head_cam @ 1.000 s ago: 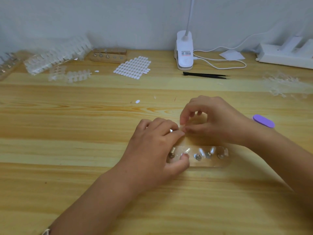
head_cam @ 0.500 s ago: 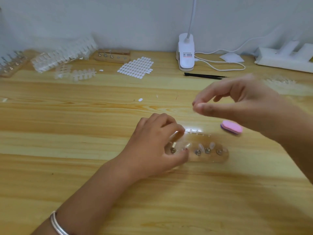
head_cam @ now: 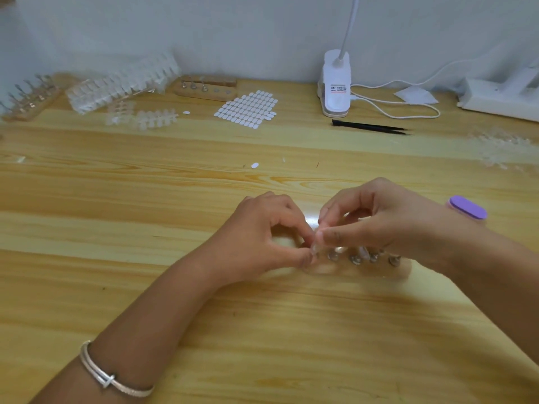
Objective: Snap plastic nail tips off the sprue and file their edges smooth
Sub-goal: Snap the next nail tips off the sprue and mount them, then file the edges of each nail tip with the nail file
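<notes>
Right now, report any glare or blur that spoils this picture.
Head view: a bright glare patch whitens the table between the left hand and the right hand, and it washes out the clear plastic piece they pinch. Head view: the peg holder under the fingers is smeared. Head view: the sprue stack at far left is blurred.

The wooden table (head_cam: 145, 217) is lit brightly and evenly. A small glare patch is seen at its centre; soft shadows are cast. The left edge is blurred.
</notes>
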A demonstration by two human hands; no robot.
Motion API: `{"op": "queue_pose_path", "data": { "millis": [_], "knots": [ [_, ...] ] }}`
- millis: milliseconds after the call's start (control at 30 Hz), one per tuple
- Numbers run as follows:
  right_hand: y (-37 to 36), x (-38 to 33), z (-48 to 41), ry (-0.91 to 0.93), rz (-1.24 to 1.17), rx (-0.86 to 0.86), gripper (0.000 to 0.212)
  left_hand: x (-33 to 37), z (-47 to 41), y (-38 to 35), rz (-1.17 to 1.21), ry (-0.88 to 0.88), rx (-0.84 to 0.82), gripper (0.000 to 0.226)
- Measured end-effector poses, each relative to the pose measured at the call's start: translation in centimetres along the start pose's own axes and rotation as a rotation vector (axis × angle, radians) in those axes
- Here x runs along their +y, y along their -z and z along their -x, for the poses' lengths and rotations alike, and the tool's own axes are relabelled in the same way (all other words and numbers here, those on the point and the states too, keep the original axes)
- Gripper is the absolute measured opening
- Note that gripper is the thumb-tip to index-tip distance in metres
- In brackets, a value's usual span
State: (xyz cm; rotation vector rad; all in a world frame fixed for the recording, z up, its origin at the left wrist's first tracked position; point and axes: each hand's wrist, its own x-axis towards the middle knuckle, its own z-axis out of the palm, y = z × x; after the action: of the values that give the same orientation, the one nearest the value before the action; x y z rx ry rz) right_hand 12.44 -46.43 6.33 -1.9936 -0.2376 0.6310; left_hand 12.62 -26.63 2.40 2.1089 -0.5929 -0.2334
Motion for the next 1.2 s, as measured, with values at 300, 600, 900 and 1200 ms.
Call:
{"op": "queue_pose_path", "data": {
  "millis": [300,600,900,1200],
  "knots": [
    [-1.1,0.3,0.1,0.050,0.087,0.206,0.012,0.2,0.0,-0.1,0.000,0.006,0.027,0.014],
    [-1.7,0.7,0.2,-0.003,0.067,0.186,0.011,0.0,0.0,-0.1,0.043,0.001,0.011,0.019],
    [-1.4,0.0,0.9,0.066,0.466,0.206,0.011,0.1,0.0,-0.3,-0.063,-0.031,0.025,0.010],
    [9.2,7.0,5.4,-0.286,0.749,0.688,0.030,1.1,0.9,-0.1,-0.443,-0.268,0.087,0.004]
  ]
}}
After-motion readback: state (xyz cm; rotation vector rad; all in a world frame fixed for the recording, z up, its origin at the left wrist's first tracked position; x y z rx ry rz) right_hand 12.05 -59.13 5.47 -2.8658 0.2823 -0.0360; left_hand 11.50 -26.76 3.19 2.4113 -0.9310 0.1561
